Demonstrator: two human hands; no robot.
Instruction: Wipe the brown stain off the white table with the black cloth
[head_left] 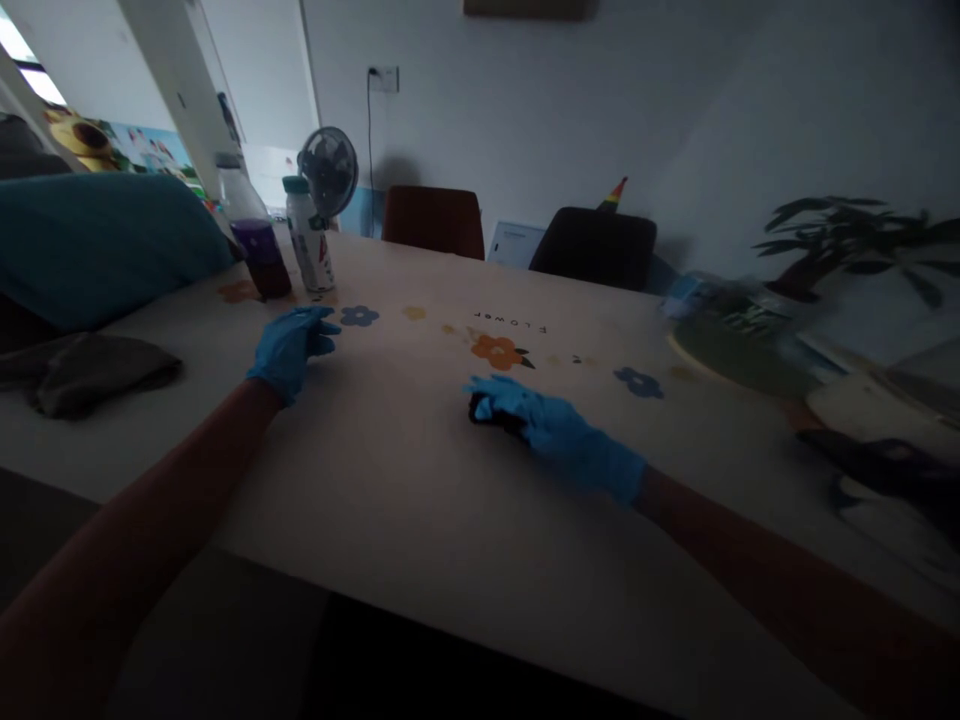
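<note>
Both of my hands wear blue gloves. My right hand (551,420) is closed over a small black object (475,408) pressed on the tabletop, perhaps a sponge or folded cloth; most of it is hidden under my palm. Just beyond it is a printed orange flower (495,351). My left hand (291,350) rests on or just above the table at the left, fingers apart and slightly bent, holding nothing. Behind it stand a bottle of purple liquid (259,245) and a white bottle with a green cap (307,240). The pale table (375,480) carries printed flowers.
A grey-brown cloth (105,372) lies at the table's left. A small fan (328,170) stands behind the bottles. Two chairs, one brown (433,220) and one black (596,247), are at the far side. A potted plant (802,275) and blurred items crowd the right end.
</note>
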